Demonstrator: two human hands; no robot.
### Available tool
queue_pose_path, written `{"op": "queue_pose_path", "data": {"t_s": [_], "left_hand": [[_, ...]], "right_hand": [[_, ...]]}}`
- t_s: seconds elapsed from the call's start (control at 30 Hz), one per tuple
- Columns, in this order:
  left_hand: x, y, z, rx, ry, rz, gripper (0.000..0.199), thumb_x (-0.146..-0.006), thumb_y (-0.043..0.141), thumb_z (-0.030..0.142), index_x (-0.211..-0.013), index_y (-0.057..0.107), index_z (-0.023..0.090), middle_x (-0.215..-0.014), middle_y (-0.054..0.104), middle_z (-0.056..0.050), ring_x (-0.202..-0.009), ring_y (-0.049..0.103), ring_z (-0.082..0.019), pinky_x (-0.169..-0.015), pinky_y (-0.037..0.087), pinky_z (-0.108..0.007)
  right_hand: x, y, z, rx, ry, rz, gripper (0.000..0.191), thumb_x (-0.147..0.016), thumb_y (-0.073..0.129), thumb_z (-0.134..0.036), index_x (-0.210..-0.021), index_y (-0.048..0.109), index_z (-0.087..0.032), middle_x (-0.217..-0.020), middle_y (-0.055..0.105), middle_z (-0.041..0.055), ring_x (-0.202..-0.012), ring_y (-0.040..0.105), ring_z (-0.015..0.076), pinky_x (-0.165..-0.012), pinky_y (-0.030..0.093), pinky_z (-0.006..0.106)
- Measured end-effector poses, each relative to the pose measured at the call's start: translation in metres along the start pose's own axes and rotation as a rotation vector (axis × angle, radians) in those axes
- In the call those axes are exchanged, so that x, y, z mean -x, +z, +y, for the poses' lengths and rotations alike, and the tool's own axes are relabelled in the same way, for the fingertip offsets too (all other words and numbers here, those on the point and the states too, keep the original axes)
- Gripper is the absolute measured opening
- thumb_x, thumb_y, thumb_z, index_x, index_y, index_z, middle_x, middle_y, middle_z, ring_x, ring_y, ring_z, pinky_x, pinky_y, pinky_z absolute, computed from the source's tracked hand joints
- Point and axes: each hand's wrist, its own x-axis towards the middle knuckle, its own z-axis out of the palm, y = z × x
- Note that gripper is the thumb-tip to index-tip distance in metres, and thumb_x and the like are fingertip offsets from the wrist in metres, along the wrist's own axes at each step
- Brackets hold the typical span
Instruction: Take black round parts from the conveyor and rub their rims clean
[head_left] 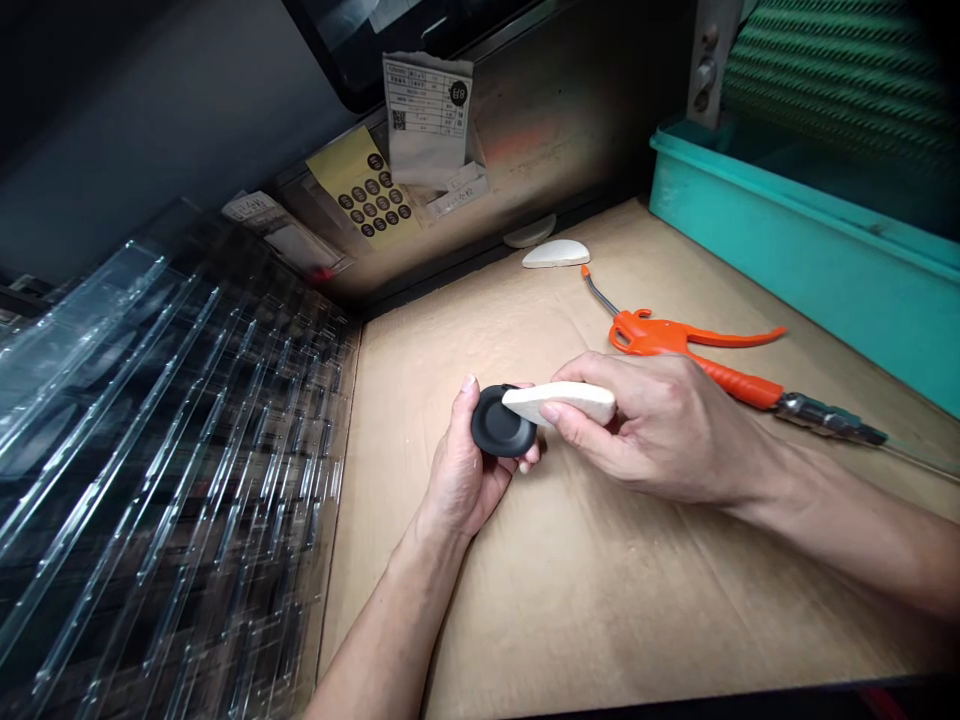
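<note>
My left hand [469, 460] is closed around a small round black part [499, 425], its dished face turned up toward me. Between the thumb and fingers of my right hand [652, 430] is a white felt-like pad [577, 402], thick and half-moon shaped. The pad's tip reaches over the upper right rim of the black part and seems to touch it. Just beyond my right hand lies an orange air blow gun [656, 335] with a bent nozzle. Another white pad [556, 254] rests past the nozzle tip.
Clear plastic trays [172, 480] fill the left side. A teal bin [810, 260] stands at the right. Brown cardboard [600, 590] covers the work surface. At the back, a metal panel [570, 120] carries a paper label [427, 115] and a yellow sticker sheet [364, 190].
</note>
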Motion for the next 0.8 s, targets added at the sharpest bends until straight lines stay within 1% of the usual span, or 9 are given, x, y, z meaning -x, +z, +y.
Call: {"op": "queue_pose_path", "data": {"t_s": [0.13, 0.23, 0.3, 0.43, 0.5, 0.6, 0.67, 0.73, 0.8], "left_hand": [[0.001, 0.001, -0.001, 0.018, 0.006, 0.054, 0.054, -0.091, 0.053, 0.063, -0.093, 0.069, 0.012, -0.07, 0.063, -0.005, -0.054, 0.057, -0.013, -0.049, 0.046, -0.023], [0.002, 0.002, -0.001, 0.015, 0.017, 0.143, 0.052, -0.089, 0.058, 0.062, -0.094, 0.07, 0.011, -0.073, 0.062, -0.004, -0.057, 0.056, -0.012, -0.046, 0.044, -0.022], [0.003, 0.003, -0.002, -0.005, 0.027, 0.142, 0.053, -0.09, 0.057, 0.062, -0.096, 0.071, 0.011, -0.075, 0.062, -0.004, -0.058, 0.056, -0.012, -0.047, 0.044, -0.022], [0.004, 0.002, -0.001, -0.061, 0.03, 0.046, 0.059, -0.094, 0.045, 0.065, -0.101, 0.07, 0.012, -0.066, 0.06, -0.005, -0.053, 0.055, -0.012, -0.051, 0.042, -0.021], [0.003, 0.002, 0.001, -0.069, 0.038, 0.045, 0.061, -0.096, 0.042, 0.064, -0.101, 0.069, 0.011, -0.062, 0.059, -0.005, -0.053, 0.055, -0.013, -0.05, 0.04, -0.021], [0.001, -0.001, 0.007, 0.008, 0.102, 0.13, 0.055, -0.096, 0.045, 0.061, -0.106, 0.066, 0.012, -0.082, 0.066, -0.008, -0.06, 0.058, -0.013, -0.052, 0.043, -0.022], [-0.001, -0.005, 0.012, 0.079, 0.155, 0.176, 0.051, -0.095, 0.048, 0.061, -0.112, 0.063, 0.015, -0.097, 0.067, -0.01, -0.067, 0.06, -0.013, -0.058, 0.047, -0.022], [-0.003, -0.009, 0.016, 0.122, 0.174, 0.183, 0.048, -0.095, 0.05, 0.06, -0.115, 0.061, 0.018, -0.099, 0.067, -0.01, -0.071, 0.061, -0.014, -0.062, 0.048, -0.022], [-0.005, -0.011, 0.018, 0.138, 0.169, 0.184, 0.045, -0.096, 0.049, 0.058, -0.117, 0.06, 0.019, -0.099, 0.067, -0.011, -0.073, 0.061, -0.014, -0.062, 0.049, -0.022]], "right_hand": [[0.0, 0.001, -0.004, -0.182, 0.004, -0.087, 0.019, -0.093, 0.058, -0.031, -0.098, 0.068, -0.016, -0.079, 0.068, -0.0006, -0.063, 0.053, 0.0079, -0.056, 0.034, 0.027], [-0.001, -0.003, -0.006, -0.223, 0.01, -0.203, 0.019, -0.092, 0.057, -0.032, -0.089, 0.067, -0.016, -0.068, 0.061, -0.0034, -0.057, 0.048, 0.0063, -0.052, 0.031, 0.026], [-0.002, -0.007, -0.005, -0.171, 0.024, -0.24, 0.019, -0.09, 0.057, -0.032, -0.085, 0.067, -0.017, -0.064, 0.058, -0.0038, -0.053, 0.045, 0.0063, -0.05, 0.029, 0.027], [-0.005, -0.015, 0.002, -0.023, 0.057, -0.162, 0.02, -0.088, 0.057, -0.034, -0.085, 0.069, -0.019, -0.061, 0.058, -0.0033, -0.049, 0.042, 0.0074, -0.05, 0.027, 0.029], [-0.007, -0.017, 0.005, 0.004, 0.103, -0.085, 0.022, -0.086, 0.056, -0.037, -0.08, 0.069, -0.019, -0.059, 0.057, -0.0029, -0.05, 0.043, 0.0081, -0.051, 0.028, 0.029], [-0.01, -0.017, 0.008, 0.01, 0.225, 0.002, 0.025, -0.082, 0.058, -0.039, -0.068, 0.064, -0.019, -0.054, 0.051, -0.0022, -0.048, 0.042, 0.0095, -0.049, 0.029, 0.03], [-0.01, -0.012, 0.008, -0.051, 0.336, -0.083, 0.025, -0.081, 0.059, -0.04, -0.066, 0.062, -0.02, -0.05, 0.05, -0.0027, -0.045, 0.042, 0.0099, -0.045, 0.027, 0.03], [-0.007, -0.003, 0.008, -0.118, 0.431, -0.28, 0.026, -0.083, 0.057, -0.042, -0.069, 0.062, -0.021, -0.053, 0.054, -0.003, -0.047, 0.047, 0.0107, -0.045, 0.029, 0.029], [-0.004, 0.006, 0.008, -0.031, 0.475, -0.423, 0.029, -0.086, 0.055, -0.047, -0.076, 0.063, -0.022, -0.061, 0.06, -0.0015, -0.055, 0.054, 0.0137, -0.049, 0.031, 0.029]]}}
